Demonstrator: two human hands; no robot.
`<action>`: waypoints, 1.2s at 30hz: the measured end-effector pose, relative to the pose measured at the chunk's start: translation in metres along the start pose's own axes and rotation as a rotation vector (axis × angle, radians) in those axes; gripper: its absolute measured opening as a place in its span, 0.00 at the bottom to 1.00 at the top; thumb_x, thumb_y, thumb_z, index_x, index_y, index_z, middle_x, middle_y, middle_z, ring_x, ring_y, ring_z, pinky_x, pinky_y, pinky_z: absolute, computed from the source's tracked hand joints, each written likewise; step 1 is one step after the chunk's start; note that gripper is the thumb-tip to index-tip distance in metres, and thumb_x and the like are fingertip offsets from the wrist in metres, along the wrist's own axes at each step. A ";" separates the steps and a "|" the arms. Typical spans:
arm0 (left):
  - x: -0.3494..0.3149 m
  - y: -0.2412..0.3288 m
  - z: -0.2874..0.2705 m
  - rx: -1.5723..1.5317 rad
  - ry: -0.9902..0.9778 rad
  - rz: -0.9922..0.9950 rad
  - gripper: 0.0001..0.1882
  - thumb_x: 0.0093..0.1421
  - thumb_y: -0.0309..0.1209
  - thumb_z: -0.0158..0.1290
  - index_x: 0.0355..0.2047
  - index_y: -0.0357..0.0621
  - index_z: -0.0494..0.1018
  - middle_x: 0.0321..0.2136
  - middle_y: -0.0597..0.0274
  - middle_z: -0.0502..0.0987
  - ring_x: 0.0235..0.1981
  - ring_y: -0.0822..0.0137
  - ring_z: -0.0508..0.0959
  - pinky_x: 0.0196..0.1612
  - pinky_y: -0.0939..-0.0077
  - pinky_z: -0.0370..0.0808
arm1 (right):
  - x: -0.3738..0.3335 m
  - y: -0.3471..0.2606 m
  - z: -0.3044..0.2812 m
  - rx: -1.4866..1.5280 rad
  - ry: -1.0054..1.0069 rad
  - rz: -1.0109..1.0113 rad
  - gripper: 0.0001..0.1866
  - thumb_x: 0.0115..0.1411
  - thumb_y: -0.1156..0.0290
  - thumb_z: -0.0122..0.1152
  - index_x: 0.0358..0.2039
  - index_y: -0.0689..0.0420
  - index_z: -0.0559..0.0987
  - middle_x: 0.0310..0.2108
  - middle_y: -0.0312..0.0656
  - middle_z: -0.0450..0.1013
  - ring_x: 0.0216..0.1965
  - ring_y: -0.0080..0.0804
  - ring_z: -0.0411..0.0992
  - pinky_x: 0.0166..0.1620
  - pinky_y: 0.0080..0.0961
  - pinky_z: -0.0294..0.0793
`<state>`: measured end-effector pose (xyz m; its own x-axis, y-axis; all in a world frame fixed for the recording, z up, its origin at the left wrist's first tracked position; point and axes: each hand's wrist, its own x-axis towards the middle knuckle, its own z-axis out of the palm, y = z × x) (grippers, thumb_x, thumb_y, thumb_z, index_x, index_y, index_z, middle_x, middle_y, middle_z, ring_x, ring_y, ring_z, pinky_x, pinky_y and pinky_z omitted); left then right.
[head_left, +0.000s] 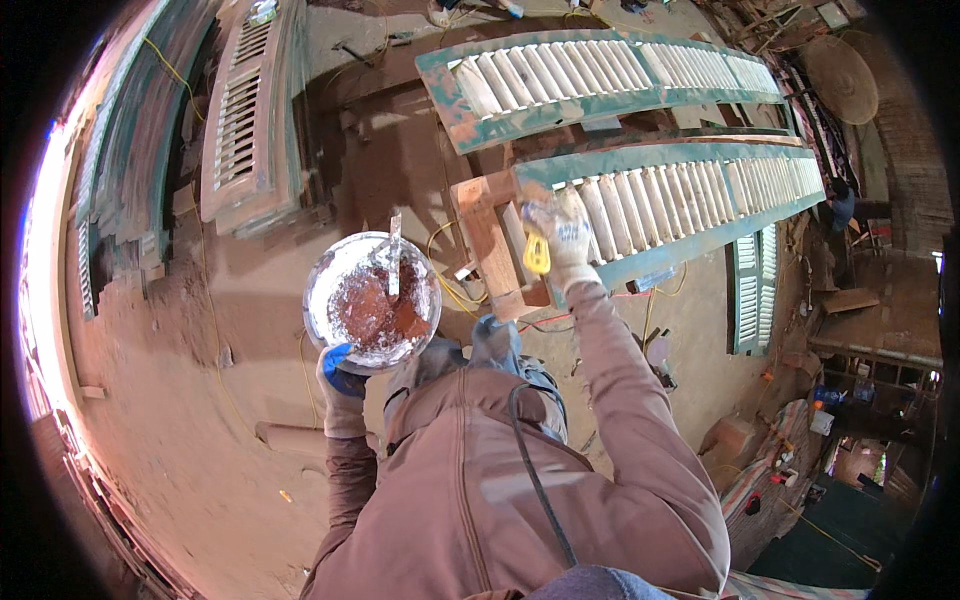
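Note:
My left hand (344,378), in a white and blue work glove, grips the near rim of a round metal bowl (314,272). Reddish-brown paste or powder (365,308) fills the bowl's middle, with white smears around it. A flat metal strip (395,250) stands in the mix, leaning on the far side. My right hand (568,240), also gloved, is closed around a yellow-handled tool (537,254). Its working end is blurred and hidden by the glove. That hand is over the near left end of a green louvered shutter (640,268) with pale slats and a bare brown end rail (490,240).
Another louvered shutter (445,95) lies beyond, parallel to the first. More shutters (140,130) are stacked at the far left. A smaller shutter (754,290) rests on the floor at right. Yellow cords (208,290) cross the dusty floor. Clutter and striped sheeting (765,480) lie at lower right.

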<state>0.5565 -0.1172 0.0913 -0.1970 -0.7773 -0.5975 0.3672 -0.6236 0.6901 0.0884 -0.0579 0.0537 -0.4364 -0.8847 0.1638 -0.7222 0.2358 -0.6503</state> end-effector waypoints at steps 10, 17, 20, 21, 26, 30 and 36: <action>0.004 -0.002 -0.012 0.059 -0.107 0.134 0.12 0.61 0.33 0.49 0.38 0.38 0.76 0.42 0.50 0.78 0.44 0.57 0.80 0.49 0.59 0.81 | 0.022 -0.034 -0.017 -0.177 0.030 0.173 0.15 0.56 0.66 0.63 0.45 0.44 0.82 0.41 0.35 0.81 0.45 0.36 0.78 0.49 0.38 0.75; 0.005 0.003 -0.011 0.231 -0.160 0.159 0.12 0.55 0.26 0.61 0.38 0.40 0.73 0.39 0.56 0.75 0.41 0.57 0.79 0.42 0.50 0.82 | 0.031 -0.048 -0.041 -0.364 0.064 0.055 0.10 0.58 0.62 0.61 0.40 0.41 0.85 0.36 0.40 0.82 0.40 0.40 0.79 0.44 0.38 0.76; 0.014 -0.002 -0.015 0.453 -0.260 0.186 0.20 0.57 0.30 0.56 0.49 0.36 0.70 0.49 0.48 0.74 0.45 0.51 0.80 0.41 0.42 0.84 | 0.010 -0.046 -0.025 0.050 0.115 0.159 0.12 0.58 0.62 0.61 0.42 0.42 0.85 0.38 0.40 0.82 0.41 0.38 0.80 0.45 0.37 0.77; 0.012 -0.001 -0.016 0.622 -0.254 0.259 0.26 0.58 0.35 0.54 0.55 0.34 0.67 0.51 0.46 0.74 0.45 0.46 0.80 0.41 0.41 0.85 | -0.003 -0.043 -0.014 0.279 0.147 0.172 0.13 0.59 0.62 0.61 0.44 0.41 0.85 0.39 0.40 0.82 0.41 0.37 0.80 0.45 0.37 0.77; 0.031 0.001 -0.033 0.382 -0.246 0.102 0.36 0.55 0.40 0.53 0.65 0.46 0.61 0.58 0.44 0.70 0.53 0.40 0.76 0.40 0.34 0.83 | -0.097 -0.090 -0.020 -0.047 0.193 0.041 0.13 0.58 0.65 0.62 0.44 0.44 0.85 0.38 0.42 0.82 0.40 0.45 0.79 0.42 0.40 0.78; 0.000 0.043 0.034 0.107 -0.164 -0.313 0.36 0.54 0.40 0.52 0.65 0.50 0.62 0.59 0.47 0.70 0.52 0.39 0.76 0.38 0.36 0.84 | -0.208 -0.113 -0.033 0.355 0.321 0.520 0.16 0.66 0.61 0.59 0.51 0.51 0.83 0.44 0.42 0.82 0.44 0.36 0.80 0.47 0.32 0.77; 0.010 0.043 0.068 0.271 -0.306 -0.293 0.37 0.53 0.44 0.53 0.64 0.53 0.63 0.57 0.52 0.73 0.50 0.42 0.78 0.36 0.40 0.84 | -0.335 -0.087 -0.042 0.088 0.436 0.857 0.19 0.67 0.59 0.60 0.54 0.53 0.80 0.46 0.41 0.81 0.47 0.33 0.78 0.50 0.29 0.74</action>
<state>0.5083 -0.1571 0.1431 -0.5291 -0.5295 -0.6631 0.0155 -0.7874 0.6163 0.2752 0.2348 0.0869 -0.9703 -0.1949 -0.1435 -0.0301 0.6854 -0.7275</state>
